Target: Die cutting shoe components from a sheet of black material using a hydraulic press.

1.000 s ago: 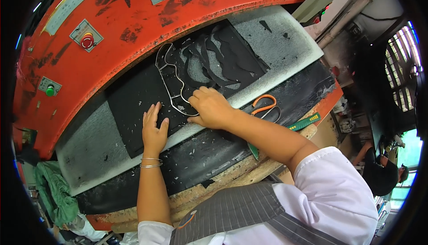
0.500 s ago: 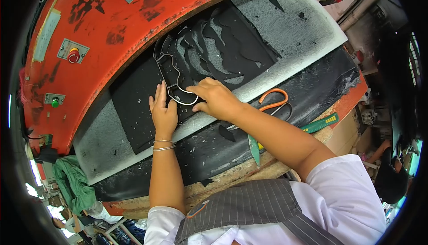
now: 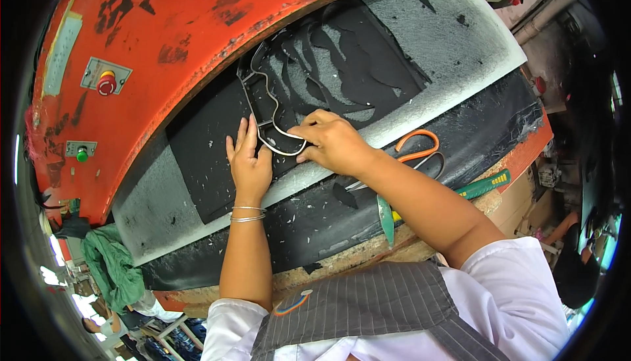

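A steel cutting die [image 3: 275,103], a wavy-edged metal outline with crossbars, lies on a black sheet [image 3: 204,157]. My right hand [image 3: 335,144] pinches its near rounded end between thumb and fingers. Along the die's left edge rests my left hand [image 3: 250,164], its fingers stretched out and touching the metal. Right of the die, the black material has wavy cut-outs and curved leftover strips [image 3: 345,72]. Beneath everything is a pale, scuffed cutting board [image 3: 473,39].
Orange-handled scissors [image 3: 420,139] and a green-handled knife [image 3: 483,185] lie near my right forearm, on the black-covered ledge and its front edge. An orange machine body [image 3: 151,52] with a red button [image 3: 106,83] arches over the board. Green cloth [image 3: 112,265] hangs at the left.
The whole view has shifted slightly, with the board and tools appearing farther right. Both hands stay on the cutting die, which keeps its place on the black sheet.
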The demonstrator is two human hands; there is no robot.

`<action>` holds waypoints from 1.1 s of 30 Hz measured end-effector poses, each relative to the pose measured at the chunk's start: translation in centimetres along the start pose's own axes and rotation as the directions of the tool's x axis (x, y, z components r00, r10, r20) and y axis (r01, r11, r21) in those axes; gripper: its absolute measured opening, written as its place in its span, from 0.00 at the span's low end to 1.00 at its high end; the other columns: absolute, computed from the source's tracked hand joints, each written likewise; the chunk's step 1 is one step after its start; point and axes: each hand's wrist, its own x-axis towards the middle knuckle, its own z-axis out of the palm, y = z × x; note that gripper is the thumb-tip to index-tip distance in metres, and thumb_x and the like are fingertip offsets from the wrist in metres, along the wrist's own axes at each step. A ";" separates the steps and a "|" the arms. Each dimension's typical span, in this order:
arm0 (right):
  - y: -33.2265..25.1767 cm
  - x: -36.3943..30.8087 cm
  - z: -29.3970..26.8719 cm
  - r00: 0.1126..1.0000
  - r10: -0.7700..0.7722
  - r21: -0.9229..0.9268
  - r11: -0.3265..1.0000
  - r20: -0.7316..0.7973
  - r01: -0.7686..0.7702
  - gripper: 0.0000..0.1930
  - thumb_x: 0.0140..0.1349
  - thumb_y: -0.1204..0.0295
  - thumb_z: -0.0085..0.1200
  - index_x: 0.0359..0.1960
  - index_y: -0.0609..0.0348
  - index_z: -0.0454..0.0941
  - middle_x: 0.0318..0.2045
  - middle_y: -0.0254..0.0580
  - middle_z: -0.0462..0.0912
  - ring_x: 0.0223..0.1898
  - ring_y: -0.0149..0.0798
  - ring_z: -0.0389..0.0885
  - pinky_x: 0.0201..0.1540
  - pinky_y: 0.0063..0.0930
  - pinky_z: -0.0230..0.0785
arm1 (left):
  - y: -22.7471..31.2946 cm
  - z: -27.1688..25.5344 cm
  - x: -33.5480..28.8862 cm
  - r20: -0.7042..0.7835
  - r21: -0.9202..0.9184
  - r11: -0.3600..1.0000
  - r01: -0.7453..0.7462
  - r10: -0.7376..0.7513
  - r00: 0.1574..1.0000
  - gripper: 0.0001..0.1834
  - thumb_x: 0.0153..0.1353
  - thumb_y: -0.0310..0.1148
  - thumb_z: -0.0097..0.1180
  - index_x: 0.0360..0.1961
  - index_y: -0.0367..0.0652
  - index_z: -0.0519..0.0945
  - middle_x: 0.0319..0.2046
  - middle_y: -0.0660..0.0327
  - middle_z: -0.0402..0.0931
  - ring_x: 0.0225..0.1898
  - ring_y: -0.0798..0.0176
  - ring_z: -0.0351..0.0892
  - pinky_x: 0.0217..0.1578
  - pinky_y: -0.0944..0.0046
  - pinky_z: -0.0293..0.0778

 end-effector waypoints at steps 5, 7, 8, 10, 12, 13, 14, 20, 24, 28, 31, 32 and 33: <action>-0.2 -0.5 0.5 0.998 0.022 -0.065 0.998 0.051 -0.018 0.27 0.43 0.67 0.72 0.48 0.56 0.82 0.39 0.49 0.80 0.44 0.50 0.78 0.48 0.38 0.72 | -0.5 0.2 -0.8 -0.032 0.026 0.999 -0.029 0.029 0.999 0.32 0.57 0.30 0.51 0.66 0.41 0.68 0.60 0.48 0.72 0.68 0.54 0.63 0.71 0.46 0.41; -0.5 -0.5 0.6 0.997 0.015 -0.080 0.997 0.074 -0.009 0.27 0.43 0.67 0.72 0.49 0.56 0.82 0.39 0.49 0.80 0.44 0.50 0.78 0.48 0.38 0.72 | -0.7 0.1 -1.2 -0.050 0.020 0.999 -0.032 0.033 0.998 0.33 0.56 0.29 0.52 0.66 0.42 0.68 0.60 0.46 0.72 0.68 0.54 0.64 0.71 0.46 0.42; -0.7 -0.4 0.7 0.996 0.022 -0.084 0.996 0.091 -0.014 0.27 0.43 0.67 0.71 0.49 0.57 0.82 0.39 0.50 0.80 0.44 0.51 0.78 0.49 0.38 0.72 | -0.6 0.0 -1.5 -0.056 0.026 0.999 -0.032 0.034 0.998 0.33 0.56 0.30 0.52 0.66 0.42 0.68 0.59 0.45 0.72 0.67 0.54 0.65 0.71 0.46 0.42; -1.2 -0.7 0.8 0.994 0.018 -0.104 0.995 0.111 -0.007 0.27 0.43 0.67 0.71 0.50 0.57 0.81 0.40 0.51 0.80 0.44 0.51 0.78 0.49 0.39 0.72 | -0.6 -0.3 -1.9 -0.071 0.052 0.998 -0.041 0.044 0.996 0.33 0.57 0.32 0.51 0.66 0.42 0.68 0.59 0.44 0.72 0.67 0.53 0.66 0.71 0.46 0.43; -1.8 -1.1 0.8 0.995 -0.003 -0.129 0.992 0.100 0.016 0.28 0.44 0.67 0.72 0.50 0.58 0.82 0.41 0.51 0.80 0.43 0.51 0.78 0.48 0.38 0.73 | 0.1 -0.8 -2.5 -0.067 0.051 0.998 -0.029 0.032 0.997 0.33 0.57 0.34 0.51 0.66 0.43 0.67 0.60 0.43 0.71 0.66 0.52 0.65 0.71 0.46 0.44; -2.6 -1.2 0.8 0.985 0.048 -0.164 0.986 0.164 -0.021 0.31 0.43 0.66 0.72 0.53 0.57 0.79 0.46 0.52 0.80 0.47 0.52 0.77 0.52 0.38 0.71 | 0.0 -1.0 -3.0 -0.070 0.047 0.999 -0.027 0.030 0.997 0.33 0.57 0.34 0.51 0.66 0.42 0.67 0.60 0.43 0.70 0.67 0.52 0.65 0.71 0.46 0.44; -3.5 -1.6 0.9 0.984 0.013 -0.172 0.985 0.177 0.018 0.31 0.43 0.66 0.72 0.53 0.57 0.79 0.46 0.52 0.80 0.47 0.52 0.77 0.52 0.38 0.71 | -0.2 -1.5 -3.5 -0.075 0.042 0.999 -0.025 0.028 0.997 0.33 0.57 0.34 0.51 0.66 0.42 0.67 0.61 0.42 0.69 0.67 0.52 0.64 0.71 0.46 0.44; -10.2 -4.0 -2.1 0.959 -0.130 -0.324 0.945 -0.253 0.042 0.34 0.50 0.59 0.70 0.57 0.60 0.74 0.50 0.47 0.80 0.50 0.45 0.76 0.54 0.37 0.68 | -4.9 -10.5 -8.7 -0.440 -0.521 0.851 -0.071 -0.196 0.876 0.14 0.63 0.26 0.56 0.50 0.37 0.80 0.46 0.55 0.82 0.48 0.63 0.80 0.52 0.64 0.74; -14.9 4.1 -3.3 0.816 -0.037 0.095 0.989 -0.577 0.112 0.15 0.59 0.72 0.63 0.45 0.61 0.75 0.31 0.37 0.77 0.29 0.28 0.72 0.35 0.23 0.68 | -8.3 -22.3 -7.8 -0.890 -0.296 0.944 -0.146 -0.217 0.402 0.09 0.70 0.30 0.49 0.36 0.35 0.77 0.38 0.58 0.80 0.37 0.67 0.77 0.42 0.65 0.74; -16.8 10.2 -3.3 0.823 -0.082 -0.057 0.997 -0.562 0.060 0.11 0.61 0.73 0.62 0.34 0.61 0.70 0.24 0.32 0.75 0.26 0.24 0.70 0.30 0.23 0.67 | -10.9 -29.3 -5.9 -0.876 0.147 0.989 0.019 0.121 0.466 0.15 0.71 0.31 0.47 0.25 0.37 0.71 0.25 0.62 0.69 0.28 0.68 0.65 0.33 0.65 0.67; -16.6 10.2 -2.9 0.825 -0.065 -0.045 0.998 -0.562 0.047 0.11 0.61 0.71 0.61 0.34 0.61 0.70 0.22 0.33 0.74 0.25 0.25 0.70 0.29 0.24 0.67 | -10.1 -30.7 -7.3 -0.781 -0.089 0.996 0.012 -0.077 0.620 0.16 0.70 0.29 0.48 0.22 0.37 0.67 0.23 0.61 0.64 0.27 0.67 0.64 0.33 0.65 0.66; -16.0 8.8 -2.1 0.833 -0.030 -0.029 0.999 -0.552 0.017 0.11 0.62 0.70 0.61 0.34 0.60 0.70 0.22 0.34 0.75 0.24 0.26 0.70 0.29 0.25 0.67 | -10.3 -29.8 -8.0 -0.744 -0.077 0.997 0.001 -0.058 0.666 0.16 0.69 0.28 0.49 0.22 0.37 0.66 0.23 0.61 0.64 0.27 0.66 0.64 0.32 0.64 0.66; -15.8 7.1 -1.2 0.841 0.001 -0.008 1.000 -0.541 -0.007 0.12 0.62 0.68 0.61 0.34 0.60 0.71 0.21 0.35 0.75 0.24 0.27 0.70 0.28 0.26 0.67 | -10.5 -28.6 -9.4 -0.707 -0.060 0.998 -0.009 -0.036 0.706 0.15 0.68 0.27 0.50 0.22 0.37 0.66 0.23 0.62 0.64 0.26 0.66 0.63 0.32 0.63 0.66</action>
